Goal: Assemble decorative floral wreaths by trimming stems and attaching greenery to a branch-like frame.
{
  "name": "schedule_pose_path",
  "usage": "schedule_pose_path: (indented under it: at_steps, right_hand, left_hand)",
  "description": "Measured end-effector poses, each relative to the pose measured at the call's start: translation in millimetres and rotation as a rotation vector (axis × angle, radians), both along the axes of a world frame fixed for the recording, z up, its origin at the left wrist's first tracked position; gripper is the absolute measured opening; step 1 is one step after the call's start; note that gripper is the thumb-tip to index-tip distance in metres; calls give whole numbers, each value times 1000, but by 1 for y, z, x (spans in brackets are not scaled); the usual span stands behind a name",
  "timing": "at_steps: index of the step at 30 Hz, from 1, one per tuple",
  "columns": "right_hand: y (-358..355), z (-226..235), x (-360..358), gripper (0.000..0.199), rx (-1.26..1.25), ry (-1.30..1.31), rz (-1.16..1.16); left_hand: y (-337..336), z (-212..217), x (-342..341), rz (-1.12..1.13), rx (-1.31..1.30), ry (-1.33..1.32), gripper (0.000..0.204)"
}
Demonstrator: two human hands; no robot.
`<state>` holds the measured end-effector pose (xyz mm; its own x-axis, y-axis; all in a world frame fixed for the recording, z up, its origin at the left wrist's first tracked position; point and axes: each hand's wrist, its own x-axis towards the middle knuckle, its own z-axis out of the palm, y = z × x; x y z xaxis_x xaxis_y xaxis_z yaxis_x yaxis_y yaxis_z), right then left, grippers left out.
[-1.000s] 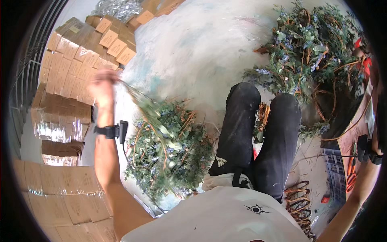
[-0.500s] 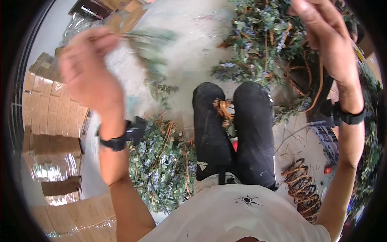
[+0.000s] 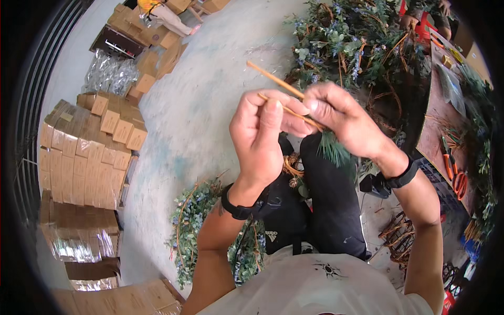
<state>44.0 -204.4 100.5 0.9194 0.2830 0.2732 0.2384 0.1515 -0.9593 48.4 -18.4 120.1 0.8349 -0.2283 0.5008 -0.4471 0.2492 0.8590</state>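
Concrete floor (image 3: 210, 105) is filling the upper middle of your view, pale and scuffed. Stacked cardboard boxes (image 3: 89, 152) are standing at nine o'clock, running down toward seven, with clear plastic bags (image 3: 107, 73) lying above them at about ten. A heap of leafy wreaths (image 3: 352, 47) is sitting at one o'clock, and a single green wreath (image 3: 202, 226) is lying at seven, just beside your left forearm. A brown table (image 3: 436, 121) is showing at three o'clock with orange-handled cutters (image 3: 455, 170) lying on it, and coils of bare vine (image 3: 399, 239) are resting at five. Your black-trousered legs (image 3: 325, 210) are stretching out below your hands.

At the centre, your left hand (image 3: 262, 136) and your right hand (image 3: 344, 121) are meeting, both gripping a thin tan twig (image 3: 275, 80) that is poking out toward eleven. Your left thumb and fingers are pinching its lower part; your right fingers are clenching it together with a green needle sprig (image 3: 332, 148), which is hanging under that palm.
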Motion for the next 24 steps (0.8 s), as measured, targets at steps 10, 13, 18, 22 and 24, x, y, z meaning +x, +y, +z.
schedule_pose_path:
  at_steps: [10,13,18,22,24]
  right_hand:
    - [19,-11,-21,24,-321,-290,-30]
    - [18,-9,-24,23,-391,-417,-14]
    - [16,-4,-25,19,-552,-546,-24]
    - [12,-7,-23,19,-557,-607,3]
    - [11,-2,-23,21,-647,-642,19]
  left_hand:
    - [36,-14,-22,251,66,-55,22]
    - [31,-7,-31,274,0,1,26]
    - [39,-16,-30,289,60,6,26]
    - [45,-23,-31,257,21,27,20]
    - [47,-23,-34,259,25,28,17]
